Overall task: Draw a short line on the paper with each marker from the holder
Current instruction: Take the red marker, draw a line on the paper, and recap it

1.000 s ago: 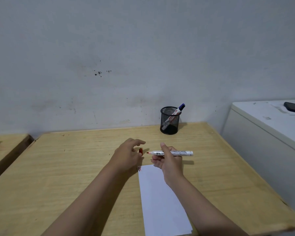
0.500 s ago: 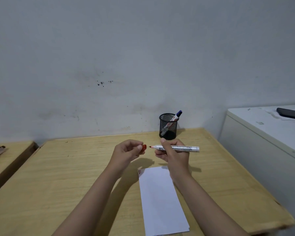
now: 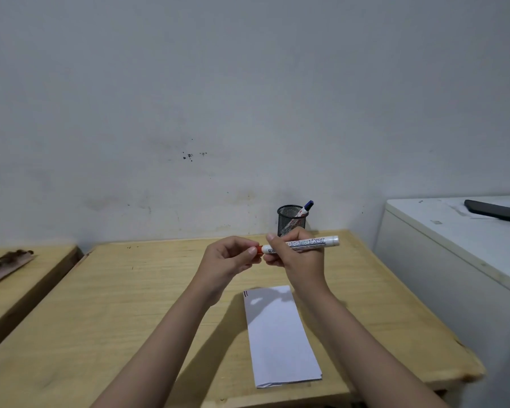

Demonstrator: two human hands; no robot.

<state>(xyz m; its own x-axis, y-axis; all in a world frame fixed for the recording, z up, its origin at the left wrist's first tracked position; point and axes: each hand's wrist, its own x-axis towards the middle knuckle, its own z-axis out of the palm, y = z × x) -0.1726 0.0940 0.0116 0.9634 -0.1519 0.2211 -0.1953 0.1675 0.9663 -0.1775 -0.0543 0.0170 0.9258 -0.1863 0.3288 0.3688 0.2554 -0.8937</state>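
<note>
Grey scuffed wall (image 3: 189, 98) behind wooden desk (image 3: 115, 304); white cabinet (image 3: 454, 275) off desk's right edge. White paper (image 3: 280, 334) near front edge, long axis front-to-back, short marks at its far-left corner. Mesh holder (image 3: 289, 223) at back edge, blue-capped marker (image 3: 306, 207) leaning right inside. Right hand (image 3: 301, 262) grips white marker (image 3: 306, 242) above desk, barrel level, left-right. Left hand (image 3: 230, 260) pinches red cap (image 3: 259, 249) at its left end

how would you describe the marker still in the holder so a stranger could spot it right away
Start at the wooden desk and go to its far edge by the wall, where a black mesh holder stands. The blue-capped marker leans out over its right rim. Unlike the red-capped marker held in the hands above the paper, nothing touches it.
</note>
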